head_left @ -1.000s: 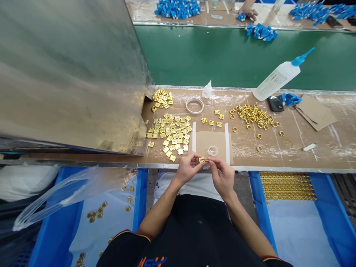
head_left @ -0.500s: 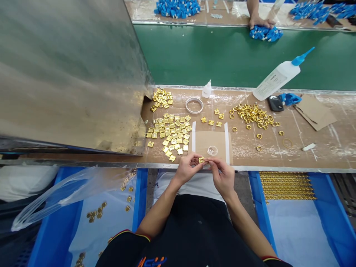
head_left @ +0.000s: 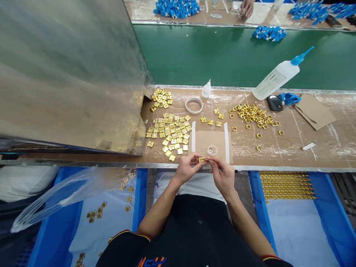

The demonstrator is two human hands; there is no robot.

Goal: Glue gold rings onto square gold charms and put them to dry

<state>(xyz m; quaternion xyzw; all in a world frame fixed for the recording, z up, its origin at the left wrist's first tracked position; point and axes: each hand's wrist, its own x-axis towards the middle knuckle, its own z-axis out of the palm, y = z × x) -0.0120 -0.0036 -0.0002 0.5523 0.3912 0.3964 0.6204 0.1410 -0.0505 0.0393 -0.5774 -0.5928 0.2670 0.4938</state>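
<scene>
My left hand [head_left: 187, 168] pinches a small gold square piece [head_left: 201, 160] at the table's front edge. My right hand [head_left: 223, 174] is closed beside it, fingertips around a thin stick-like item that meets the gold piece; its details are too small to tell. Just beyond the fingers, a small clear dish [head_left: 212, 150] rests on a cardboard sheet [head_left: 205, 138] with white tape down both sides. Many gold square pieces [head_left: 172, 130] lie to the left. Gold rings [head_left: 254, 115] are heaped on the right.
A large metal housing [head_left: 72, 74] stands at the left. Behind the cardboard are a tape roll [head_left: 194, 105], a small bottle [head_left: 206, 89] and a large tilted bottle [head_left: 275, 81]. Blue bins [head_left: 140, 196] flank my lap. Across the green belt [head_left: 194, 55], another person's hand [head_left: 246, 9] shows.
The other person's hand has let go of the blue bundle on the green belt and moved back and left. The belt's bundle has shifted slightly right. My hands have hardly moved.
</scene>
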